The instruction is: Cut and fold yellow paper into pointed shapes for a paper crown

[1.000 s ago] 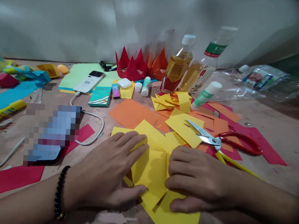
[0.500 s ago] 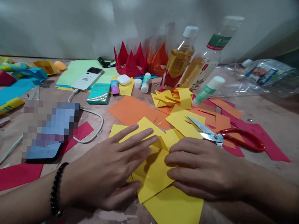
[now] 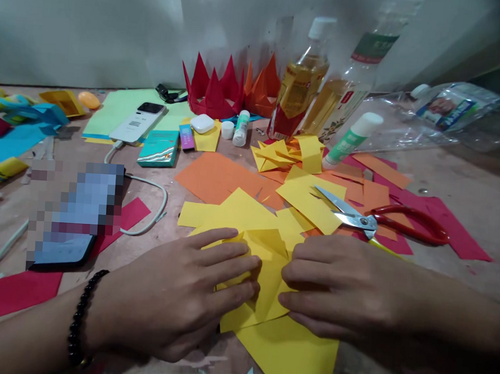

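Observation:
A partly folded sheet of yellow paper (image 3: 265, 278) lies between my two hands. My left hand (image 3: 176, 289), with a black bead bracelet at the wrist, grips its left side; the fingertips press a raised fold and the thumb is hidden underneath. On the right side, the curled fingers of my right hand (image 3: 333, 282) pinch the sheet's edge. Another yellow sheet (image 3: 294, 353) shows under it, reaching the table's front edge. Just beyond my right hand, scissors (image 3: 370, 220) with red handles lie on paper pieces, blades apart.
Behind stand a red paper crown (image 3: 213, 91), an orange one (image 3: 262, 89), two drink bottles (image 3: 301, 83) and a glue stick (image 3: 354, 140). Folded yellow strips (image 3: 277, 155) and orange paper (image 3: 217, 176) lie nearer. A phone (image 3: 79, 216) with a white cable is at left.
My left hand's fingers have come down and drawn closer together on the folded sheet, and its thumb has gone out of sight. A fold now stands up between my hands. The view has shifted slightly.

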The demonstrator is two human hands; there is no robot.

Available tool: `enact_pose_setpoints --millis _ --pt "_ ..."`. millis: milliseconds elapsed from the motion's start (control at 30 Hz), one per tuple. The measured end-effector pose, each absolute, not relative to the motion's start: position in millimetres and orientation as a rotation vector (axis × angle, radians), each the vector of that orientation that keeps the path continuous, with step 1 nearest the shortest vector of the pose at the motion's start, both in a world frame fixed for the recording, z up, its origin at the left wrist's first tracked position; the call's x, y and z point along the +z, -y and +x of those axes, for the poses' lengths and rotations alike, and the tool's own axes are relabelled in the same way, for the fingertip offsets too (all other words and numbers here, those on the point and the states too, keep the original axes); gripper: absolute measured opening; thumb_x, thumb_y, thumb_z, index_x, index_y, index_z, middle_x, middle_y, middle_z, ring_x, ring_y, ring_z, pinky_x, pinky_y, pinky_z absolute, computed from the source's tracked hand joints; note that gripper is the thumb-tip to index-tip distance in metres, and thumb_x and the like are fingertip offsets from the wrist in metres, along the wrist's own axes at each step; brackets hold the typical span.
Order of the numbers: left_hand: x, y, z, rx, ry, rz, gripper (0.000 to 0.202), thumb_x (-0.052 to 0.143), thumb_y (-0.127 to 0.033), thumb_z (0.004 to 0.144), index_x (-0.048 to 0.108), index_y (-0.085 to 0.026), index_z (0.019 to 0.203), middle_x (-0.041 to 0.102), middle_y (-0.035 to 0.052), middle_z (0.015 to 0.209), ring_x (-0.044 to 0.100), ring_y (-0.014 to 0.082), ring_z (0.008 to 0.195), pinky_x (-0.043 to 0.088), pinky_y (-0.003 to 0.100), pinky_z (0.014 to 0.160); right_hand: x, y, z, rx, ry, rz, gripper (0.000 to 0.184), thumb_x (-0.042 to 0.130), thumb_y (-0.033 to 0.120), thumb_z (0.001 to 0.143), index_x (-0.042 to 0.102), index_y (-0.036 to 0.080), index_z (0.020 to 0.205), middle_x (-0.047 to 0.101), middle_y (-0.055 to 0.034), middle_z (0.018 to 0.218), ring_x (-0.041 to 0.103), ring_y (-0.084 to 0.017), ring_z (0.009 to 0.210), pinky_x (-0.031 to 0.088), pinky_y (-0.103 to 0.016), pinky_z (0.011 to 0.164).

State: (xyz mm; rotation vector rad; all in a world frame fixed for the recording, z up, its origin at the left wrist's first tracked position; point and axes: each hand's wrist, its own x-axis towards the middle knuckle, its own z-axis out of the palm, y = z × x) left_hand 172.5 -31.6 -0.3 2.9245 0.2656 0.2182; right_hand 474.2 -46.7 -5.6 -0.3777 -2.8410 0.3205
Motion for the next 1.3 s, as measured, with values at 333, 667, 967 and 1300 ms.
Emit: enact_pose_setpoints --millis 333,667,967,1300 --pt "0.7 33.5 175.1 0.220 -0.256 2.864 0.038 0.046 -0.031 0.112 0.066 -0.024 0.143 0.070 0.0054 0.151 0.063 0.0259 0.141 0.030 0.048 0.135 -9.8 47.0 475.9 0.350 2.837 -0.372 0.015 0.057 0.017 0.106 0.071 0.018 0.100 0.064 -0.0022 0.086 0.049 -0.018 0.074 0.038 -0.034 0.067" --pt "3.5 40.6 181.3 0.198 -0.179 2.892 0.034 0.050 -0.029 0.113 0.072 -0.019 0.138 0.073 0.0068 0.147 0.070 0.0246 0.130 0.056 0.036 0.114 -2.7 48.1 474.7 0.743 2.755 -0.744 0.021 0.061 0.027 0.108 0.066 0.022 0.089 0.068 0.0023 0.083 0.057 -0.014 0.078 0.037 -0.032 0.073" --pt "3.8 39.9 187.2 0.120 -0.132 2.900 0.049 0.026 -0.021 0.116 0.065 -0.018 0.146 0.076 0.0098 0.140 0.071 0.0284 0.129 0.060 0.042 0.109 -9.8 49.2 477.1 0.935 2.600 -0.992 0.026 0.071 0.038 0.104 0.067 0.022 0.085 0.068 0.0027 0.084 0.061 -0.013 0.078 0.038 -0.029 0.067" --pt "-7.0 47.5 171.8 0.074 -0.198 2.931 0.051 0.047 -0.027 0.112 0.050 -0.024 0.163 0.068 0.0106 0.151 0.054 0.0357 0.154 0.047 0.056 0.128 -10.2 50.5 476.0 0.772 2.610 -1.005 0.036 0.058 0.041 0.109 0.070 0.023 0.080 0.064 0.0047 0.071 0.054 -0.009 0.061 0.033 -0.029 0.057"
